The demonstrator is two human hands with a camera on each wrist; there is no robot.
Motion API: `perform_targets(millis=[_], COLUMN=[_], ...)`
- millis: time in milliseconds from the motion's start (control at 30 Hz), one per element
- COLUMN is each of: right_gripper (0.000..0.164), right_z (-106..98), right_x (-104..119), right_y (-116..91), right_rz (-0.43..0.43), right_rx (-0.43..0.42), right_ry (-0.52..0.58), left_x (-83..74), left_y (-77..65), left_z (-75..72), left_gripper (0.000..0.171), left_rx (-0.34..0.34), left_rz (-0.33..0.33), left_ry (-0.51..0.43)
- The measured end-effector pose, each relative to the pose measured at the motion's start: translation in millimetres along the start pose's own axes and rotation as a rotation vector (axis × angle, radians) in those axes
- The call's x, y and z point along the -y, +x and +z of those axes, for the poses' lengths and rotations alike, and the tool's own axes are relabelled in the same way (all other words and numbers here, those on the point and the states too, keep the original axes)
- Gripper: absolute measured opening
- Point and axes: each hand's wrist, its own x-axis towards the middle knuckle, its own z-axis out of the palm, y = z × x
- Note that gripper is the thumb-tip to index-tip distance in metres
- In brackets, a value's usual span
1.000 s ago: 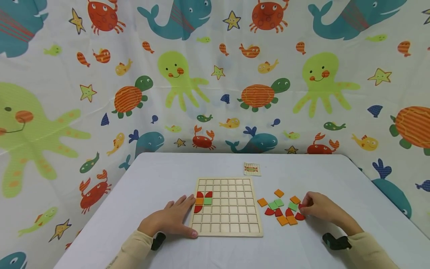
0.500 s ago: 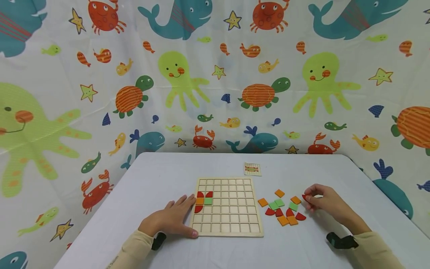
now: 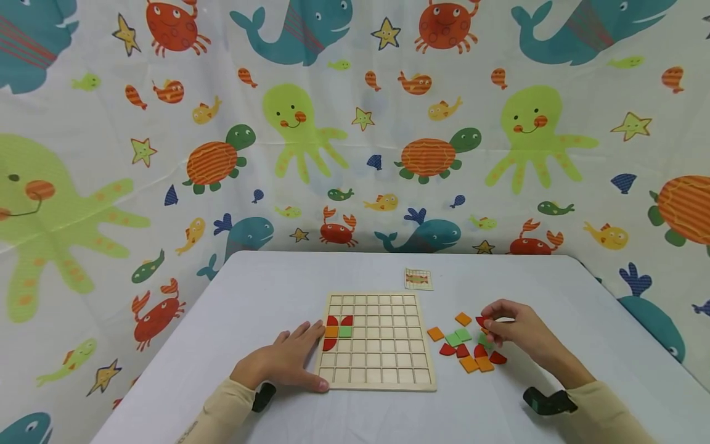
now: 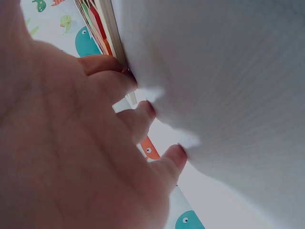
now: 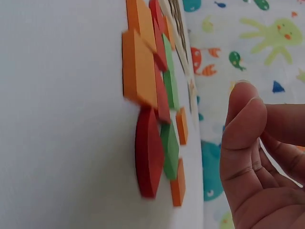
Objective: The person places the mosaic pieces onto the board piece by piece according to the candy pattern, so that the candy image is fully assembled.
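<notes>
A wooden grid board lies on the table. Along its left side sit an orange square tile, a green square tile and several red quarter-circle tiles. My left hand rests flat with spread fingers, thumb and fingertips at the board's left edge. Above the loose pieces, my right hand pinches a red quarter-circle tile between thumb and fingers. In the right wrist view that tile is hidden behind the thumb.
Loose tiles lie right of the board: orange squares, green squares and red quarter-circles. A small pattern card lies behind the board. A sea-animal curtain hangs beyond the white table.
My right hand has lifted a red quarter-circle tile from the pile's right side, then carried it left over the loose tiles. The left hand stays at the board.
</notes>
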Motion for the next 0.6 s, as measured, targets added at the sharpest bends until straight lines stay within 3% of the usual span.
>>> perform_targets(millis=[267, 600], right_gripper=[0.026, 0.032], right_z=[27, 55], right_x=[12, 35], right_y=[4, 10], right_rz=[-0.002, -0.102], right_rx=[0.046, 0.231], right_ry=[0.004, 0.000], left_x=[-1.9, -1.9], left_y=[-1.2, -1.4], left_z=[-1.1, -0.7], left_gripper=[0.120, 0.120], left_rx=[0.006, 0.009], left_rz=[0.000, -0.005], left_ry=[-0.008, -0.007])
